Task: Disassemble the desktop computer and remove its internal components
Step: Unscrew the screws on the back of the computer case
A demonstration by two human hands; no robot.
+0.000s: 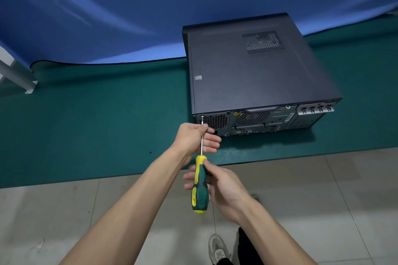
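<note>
Screwdriver (200,183): tip at screw (202,116), computer case (254,71) rear corner, near worktop (86,125) front edge.
Left hand (197,139): fingers curled round shaft.
Right hand (221,187): fingers clamped on handle.

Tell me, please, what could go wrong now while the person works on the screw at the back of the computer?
1. The screwdriver meets the screw at a slant, so the tip may slip and strip it.
2. The left hand pinches the shaft near the tip; a slip could hurt the fingers.
3. Pushing may slide the computer case on the green mat.
</note>
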